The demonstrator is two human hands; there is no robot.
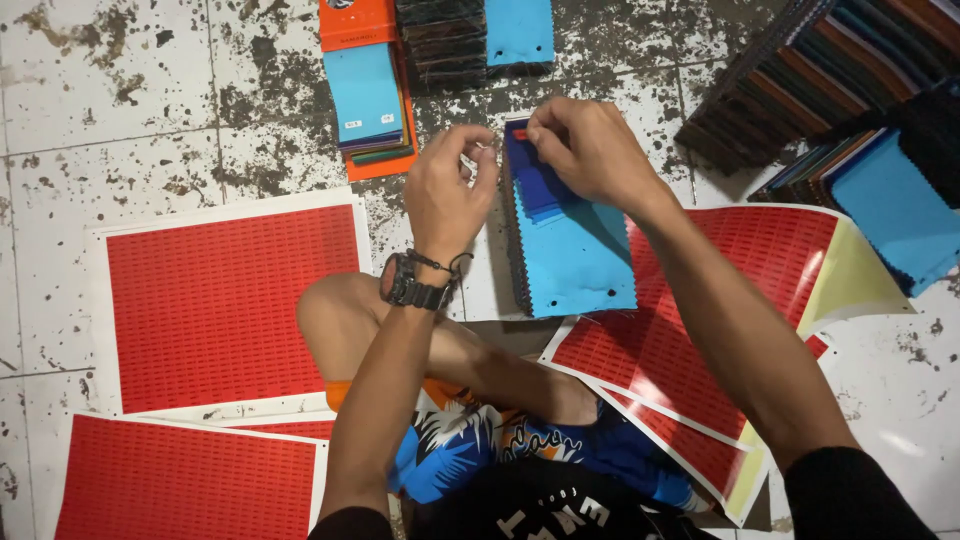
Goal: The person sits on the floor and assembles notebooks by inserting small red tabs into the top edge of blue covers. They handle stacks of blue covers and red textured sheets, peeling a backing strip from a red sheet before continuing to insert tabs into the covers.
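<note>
My left hand (448,183), with a black watch on its wrist, is raised above the floor with thumb and fingers pinched together on something too small to make out. My right hand (583,145) pinches at the top edge of a stack of fabric swatches (578,260), whose top sheets are light blue and dark blue. The stack lies on the tiled floor just beyond my bent knee (335,315). The two hands are close together, a few centimetres apart.
Red sticker sheets lie at left (215,300), lower left (180,480) and right (745,260). More swatch stacks sit at the top: an orange-backed blue one (368,95), a dark one (440,40), and fanned dark swatches (830,70) with a blue pile (895,205) at right.
</note>
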